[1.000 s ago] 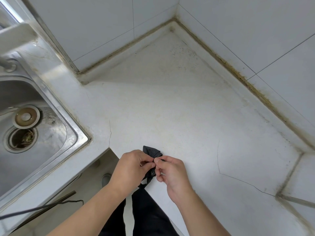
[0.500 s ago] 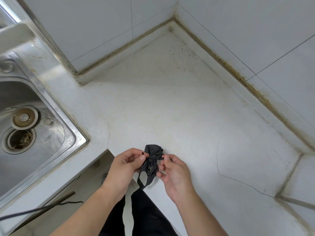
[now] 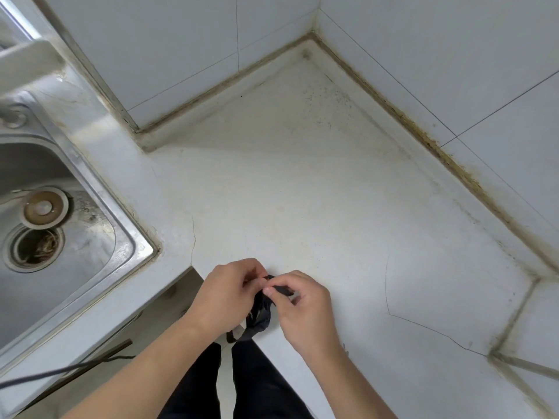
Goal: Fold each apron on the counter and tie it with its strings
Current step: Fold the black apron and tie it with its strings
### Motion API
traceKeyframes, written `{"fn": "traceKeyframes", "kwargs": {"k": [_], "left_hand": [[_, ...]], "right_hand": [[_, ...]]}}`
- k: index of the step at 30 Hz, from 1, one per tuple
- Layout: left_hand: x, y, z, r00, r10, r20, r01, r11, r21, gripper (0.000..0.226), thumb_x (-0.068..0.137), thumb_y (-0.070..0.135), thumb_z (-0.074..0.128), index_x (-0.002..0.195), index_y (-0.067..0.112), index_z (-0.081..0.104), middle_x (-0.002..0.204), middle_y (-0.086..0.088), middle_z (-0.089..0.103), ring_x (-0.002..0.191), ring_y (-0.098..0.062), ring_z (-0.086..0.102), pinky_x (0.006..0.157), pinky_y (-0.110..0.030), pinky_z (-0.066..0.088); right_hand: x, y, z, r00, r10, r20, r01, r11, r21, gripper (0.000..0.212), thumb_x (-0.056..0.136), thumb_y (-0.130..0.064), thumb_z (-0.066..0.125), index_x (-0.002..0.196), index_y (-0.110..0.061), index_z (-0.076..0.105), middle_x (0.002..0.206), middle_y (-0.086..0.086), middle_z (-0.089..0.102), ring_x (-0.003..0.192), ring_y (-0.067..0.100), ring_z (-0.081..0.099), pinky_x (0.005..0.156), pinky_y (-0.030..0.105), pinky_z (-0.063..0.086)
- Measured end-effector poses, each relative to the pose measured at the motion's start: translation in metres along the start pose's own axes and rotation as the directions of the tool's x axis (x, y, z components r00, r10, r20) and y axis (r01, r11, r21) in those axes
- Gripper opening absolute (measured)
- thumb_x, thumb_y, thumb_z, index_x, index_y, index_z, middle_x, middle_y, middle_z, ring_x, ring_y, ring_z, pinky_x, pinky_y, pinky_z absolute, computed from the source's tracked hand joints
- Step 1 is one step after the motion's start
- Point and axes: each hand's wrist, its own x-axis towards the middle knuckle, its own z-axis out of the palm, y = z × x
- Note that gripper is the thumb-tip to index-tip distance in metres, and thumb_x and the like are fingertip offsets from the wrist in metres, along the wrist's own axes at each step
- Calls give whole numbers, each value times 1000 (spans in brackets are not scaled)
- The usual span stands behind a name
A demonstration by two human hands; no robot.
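We hold the folded black apron (image 3: 260, 311) between our hands at the counter (image 3: 302, 207) edge. Left hand (image 3: 225, 293) fingers curl round the bundle; right hand (image 3: 302, 306) fingertips pinch its string (image 3: 279, 289), probably to tighten the tie.

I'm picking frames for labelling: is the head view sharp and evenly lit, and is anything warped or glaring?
Head view: light is soft and even, with a faint shadow on the counter below the back wall; the steel sink rim shows mild glare; wide-angle distortion bends the wall joints; the left hand, right hand and black apron look slightly soft.
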Motion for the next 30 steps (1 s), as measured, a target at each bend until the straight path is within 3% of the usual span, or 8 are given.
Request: {"fn": "traceKeyframes", "kwargs": {"k": [4,9,14,18,21,24,26,30], "left_hand": [[9,4,-5,996,20,93,-27,996,80,20,96,17,61,84,30,71,74,13,71,70,-8,65,67,-26,54],[10,-2,-12,983,-29,184,71,971,-228,22,96,22,74,76,29,76,66,7,67,61,-9,57,63,-27,47],[3,-7,-13,962,-147,232,250,815,-522,6,92,17,78,95,16,84,92,-12,80,84,-25,73,83,-41,57],[-2,-5,-9,952,-140,273,283,746,-603,11,96,12,73,99,12,83,98,-13,80,90,-24,76,77,-32,59],[-2,-5,-6,956,-160,247,279,762,-585,13,97,11,71,96,13,83,94,-14,80,80,-22,72,69,-27,53],[1,-8,-3,965,-121,232,221,855,-470,18,96,6,69,87,14,83,70,-15,68,64,-19,53,65,-30,43],[4,-7,-3,959,-81,273,197,881,-430,25,96,3,68,79,16,81,59,-1,56,61,-14,48,63,-28,42],[7,-8,-11,948,-75,311,206,886,-415,20,95,8,74,84,21,84,71,-2,72,68,-8,60,66,-22,50]], "right_hand": [[17,-1,-3,989,-141,41,145,984,-103,17,85,-9,82,82,-26,80,92,-10,65,81,18,65,65,28,52],[28,-4,-8,996,-69,47,68,997,20,22,83,-3,80,75,-23,79,88,-8,72,88,19,70,72,35,58],[29,-3,-11,996,69,60,-76,989,127,21,86,-3,78,79,-22,81,86,-3,76,81,21,72,66,48,63],[30,-6,-10,991,124,53,-131,977,167,20,87,-1,77,81,-20,81,84,1,76,75,21,72,60,36,61],[31,-6,-12,994,76,81,-88,983,163,20,85,-2,80,81,-20,83,88,-1,71,77,18,71,59,30,59],[32,-6,-10,992,50,118,-61,994,88,19,84,-8,84,82,-27,85,92,-4,65,83,17,68,64,36,62],[34,-5,-8,993,58,106,-64,997,53,20,83,-8,85,81,-29,85,91,-5,66,82,18,68,66,43,62],[36,-6,-9,986,138,91,-146,985,95,17,82,-4,82,77,-21,83,84,-2,71,71,24,71,55,52,62]]}}
